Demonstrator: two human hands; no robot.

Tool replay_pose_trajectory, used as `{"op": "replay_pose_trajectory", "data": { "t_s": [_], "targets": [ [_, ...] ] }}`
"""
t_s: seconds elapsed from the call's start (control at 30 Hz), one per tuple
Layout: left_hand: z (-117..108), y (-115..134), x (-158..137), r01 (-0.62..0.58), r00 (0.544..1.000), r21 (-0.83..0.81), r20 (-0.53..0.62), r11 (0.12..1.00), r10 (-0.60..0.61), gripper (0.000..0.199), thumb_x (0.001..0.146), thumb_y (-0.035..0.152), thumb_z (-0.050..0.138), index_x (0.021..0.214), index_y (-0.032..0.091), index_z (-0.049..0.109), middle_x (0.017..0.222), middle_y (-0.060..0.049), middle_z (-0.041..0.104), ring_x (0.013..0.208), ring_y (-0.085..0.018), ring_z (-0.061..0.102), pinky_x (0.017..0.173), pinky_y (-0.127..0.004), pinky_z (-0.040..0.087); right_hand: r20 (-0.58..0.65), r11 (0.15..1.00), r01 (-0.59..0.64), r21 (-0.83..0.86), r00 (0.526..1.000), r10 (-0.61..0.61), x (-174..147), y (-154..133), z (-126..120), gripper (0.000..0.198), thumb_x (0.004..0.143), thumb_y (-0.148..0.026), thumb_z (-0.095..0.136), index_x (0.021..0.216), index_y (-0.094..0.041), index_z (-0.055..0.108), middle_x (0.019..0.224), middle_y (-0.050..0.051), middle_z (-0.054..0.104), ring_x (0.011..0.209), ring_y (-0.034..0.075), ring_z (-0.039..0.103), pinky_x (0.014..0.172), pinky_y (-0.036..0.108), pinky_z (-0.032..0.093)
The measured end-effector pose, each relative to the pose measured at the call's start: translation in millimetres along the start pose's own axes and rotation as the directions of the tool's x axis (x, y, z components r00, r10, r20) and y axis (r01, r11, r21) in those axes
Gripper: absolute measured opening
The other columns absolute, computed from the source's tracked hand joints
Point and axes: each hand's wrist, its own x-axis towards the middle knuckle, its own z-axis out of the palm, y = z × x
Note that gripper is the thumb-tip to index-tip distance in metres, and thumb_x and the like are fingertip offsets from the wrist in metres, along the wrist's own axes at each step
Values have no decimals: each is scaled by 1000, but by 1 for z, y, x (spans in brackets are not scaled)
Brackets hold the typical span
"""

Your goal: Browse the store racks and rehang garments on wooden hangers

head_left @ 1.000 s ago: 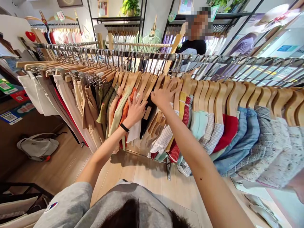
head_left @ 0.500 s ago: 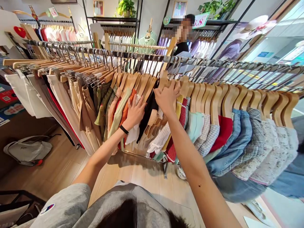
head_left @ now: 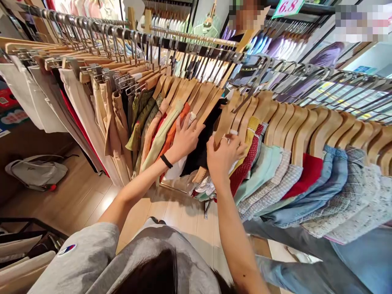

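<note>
My left hand (head_left: 185, 139) rests with its fingers spread against the hung clothes, beside an orange garment (head_left: 172, 136) and a white one. My right hand (head_left: 225, 155) is closed round the shoulder of a wooden hanger (head_left: 226, 119), thumb on its near side. In the gap between both hands a black garment (head_left: 200, 152) shows. Just right of my right hand hang a yellow garment (head_left: 252, 123) and a red dotted one (head_left: 247, 165). What hangs from the gripped hanger is largely hidden behind my hand.
A metal rail (head_left: 196, 47) runs across, packed with wooden hangers. Beige trousers (head_left: 79, 96) hang left; denim (head_left: 321, 183) hangs right. A grey bag (head_left: 38, 171) lies on the wooden floor (head_left: 88, 196). A person's jeans (head_left: 361, 257) show at lower right, and another person stands behind the rail.
The gap between my hands has widened, baring more of the black garment. Hangers by my right hand have shifted right. My view has tilted down, and a person's legs now show at lower right.
</note>
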Motion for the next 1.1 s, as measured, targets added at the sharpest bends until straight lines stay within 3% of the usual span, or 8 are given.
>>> {"op": "replay_pose_trajectory", "data": {
  "t_s": [0.17,0.33,0.47,0.53,0.63,0.73,0.93,1.1],
  "targets": [
    [-12,5,-3,14,1000,-23,-27,1000,-14,51,98,7,34,143,22,55,147,-14,57,157,-31,26,130,-60,9,-20,990,10,138,1000,-7,-24,1,-10,33,100,-46,40,86,-24,60,97,17,61,96,37,60,86,54,51],
    [-30,17,-5,13,1000,-38,22,999,-12,60,91,-4,32,146,13,50,146,-22,55,156,-33,27,131,-59,6,185,948,-211,239,968,168,-41,-13,-38,31,98,-51,45,76,-28,45,69,6,57,66,28,57,63,39,45],
    [-30,18,-4,-17,1000,19,21,1000,17,61,90,-5,32,146,10,51,140,-23,59,153,-36,32,129,-63,8,320,882,-322,343,923,213,-61,-12,-61,43,95,-60,51,70,-27,40,59,-1,50,56,20,51,57,32,39],
    [-26,14,-2,-30,1000,34,6,999,30,59,92,-4,34,146,13,52,139,-21,60,152,-35,35,128,-65,9,417,830,-388,401,884,212,-74,-2,-72,48,92,-66,55,70,-25,44,59,-2,50,54,17,50,54,29,38],
    [-20,9,1,-30,1000,12,4,999,30,56,94,-1,38,145,17,53,141,-17,61,152,-32,35,127,-65,8,586,744,-511,431,785,200,-98,20,-88,51,88,-71,60,76,-23,55,62,-1,51,55,16,49,51,27,39],
    [-14,4,3,-23,1000,-29,16,999,23,55,94,1,41,144,19,54,145,-18,59,153,-32,34,127,-65,9,673,694,-592,410,710,208,-124,45,-105,50,83,-71,68,84,-21,61,65,-1,52,58,16,49,52,27,43],
    [-12,3,6,-15,1000,-80,9,997,16,42,101,12,42,139,20,57,148,-15,57,154,-31,32,127,-63,9,719,744,-578,336,668,193,-165,91,-146,47,81,-67,72,82,-21,67,62,-2,48,53,15,44,46,27,41],
    [-23,28,22,-50,997,-196,-59,979,39,33,107,17,35,131,18,58,143,-14,57,144,-23,47,124,-41,33,769,798,-503,332,634,80,-172,116,-173,46,83,-66,70,73,-22,61,59,-1,47,52,16,45,44,27,43]
  ]
}}
